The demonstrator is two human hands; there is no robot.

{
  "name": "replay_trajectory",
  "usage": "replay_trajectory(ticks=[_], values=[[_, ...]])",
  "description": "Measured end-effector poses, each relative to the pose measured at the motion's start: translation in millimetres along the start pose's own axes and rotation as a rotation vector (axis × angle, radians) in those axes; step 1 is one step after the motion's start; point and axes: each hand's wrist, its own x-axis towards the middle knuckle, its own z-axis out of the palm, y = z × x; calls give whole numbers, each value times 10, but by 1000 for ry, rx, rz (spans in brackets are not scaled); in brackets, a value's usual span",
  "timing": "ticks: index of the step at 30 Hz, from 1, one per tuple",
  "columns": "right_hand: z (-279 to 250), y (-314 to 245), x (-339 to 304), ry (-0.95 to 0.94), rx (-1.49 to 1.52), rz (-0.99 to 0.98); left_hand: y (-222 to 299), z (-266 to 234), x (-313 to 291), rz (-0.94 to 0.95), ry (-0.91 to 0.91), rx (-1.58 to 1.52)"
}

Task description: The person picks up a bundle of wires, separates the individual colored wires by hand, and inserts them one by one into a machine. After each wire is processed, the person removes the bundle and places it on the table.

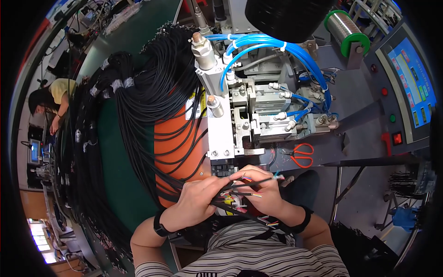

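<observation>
In front of the machine, my left hand (197, 199) is closed around several black cables (171, 183) that run in from the left. My right hand (266, 190), close beside it, pinches the end part of a black cable (251, 183). Thin coloured wires stick out of the cable ends past my fingers. Another cable end with bare coloured wires (255, 195) shows below the pinched one. My fingers hide part of the cables. More cable ends hang lower, in front of my striped shirt.
A large bundle of black cables (159, 83) spreads over the orange plate (184, 150) and green table (113, 161). The metal machine (226, 124) with blue air hoses stands ahead. Red-handled scissors (302, 155) lie right of it. A wire spool (344, 30) and control screen (413, 81) are beyond. A person (60, 99) works far left.
</observation>
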Motion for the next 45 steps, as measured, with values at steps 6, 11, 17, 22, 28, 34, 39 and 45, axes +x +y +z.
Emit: replay_trajectory(ticks=[6,11,17,22,28,34,39,45], values=[[7,-121,-125,156,609,529,15,4,-38,88,21,215],[-38,-166,-71,100,580,650,75,50,-40,192,69,369],[7,-45,-10,92,-380,-228,101,67,85,69,-9,114],[5,-175,-68,149,340,352,86,60,78,96,49,152],[14,-188,-119,50,-63,153,55,105,76,119,106,119],[50,-60,-163,89,-257,-99,64,69,99,141,150,172],[-113,-68,-100,19,452,428,74,65,64,204,103,322],[-202,-105,-1,-65,648,590,57,66,74,172,94,272]])
